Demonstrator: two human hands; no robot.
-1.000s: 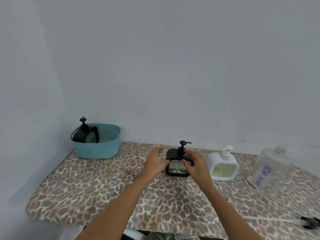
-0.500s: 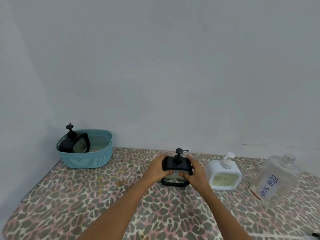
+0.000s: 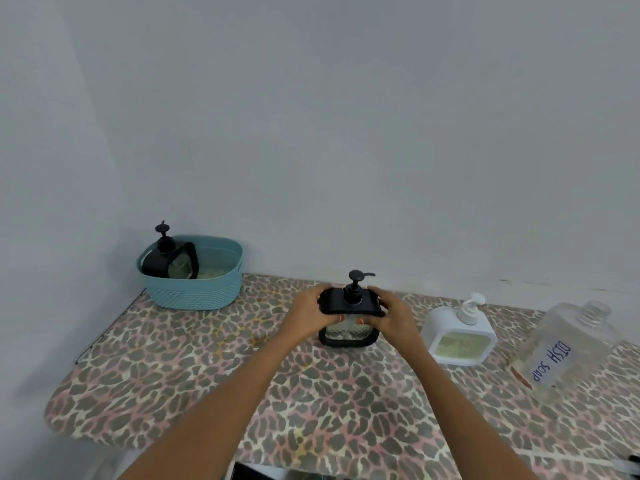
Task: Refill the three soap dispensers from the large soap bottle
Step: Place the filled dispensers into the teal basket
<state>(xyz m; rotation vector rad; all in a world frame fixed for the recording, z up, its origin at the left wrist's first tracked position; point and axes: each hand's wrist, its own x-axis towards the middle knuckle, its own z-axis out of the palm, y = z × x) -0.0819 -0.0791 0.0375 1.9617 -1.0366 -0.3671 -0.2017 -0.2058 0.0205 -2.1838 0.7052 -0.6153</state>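
Observation:
A black-framed soap dispenser (image 3: 349,329) with a black pump stands mid-table. My left hand (image 3: 306,315) grips its left side and my right hand (image 3: 393,315) its right side, both around the black top. A white dispenser (image 3: 459,336) with greenish soap stands just to its right. Farther right a large clear bottle (image 3: 568,351) labelled "DISH SOAP" stands with its neck uncapped. A second black dispenser (image 3: 169,259) leans inside a teal basket (image 3: 194,292) at the back left.
The leopard-print table (image 3: 194,379) meets a grey wall at the back and on the left. Its front edge curves at the lower left. A dark object (image 3: 632,462) lies at the bottom right corner, mostly cut off.
Both hands have closed around the top of the middle black dispenser, where a second ago they were just reaching its sides. The camera view has shifted slightly.

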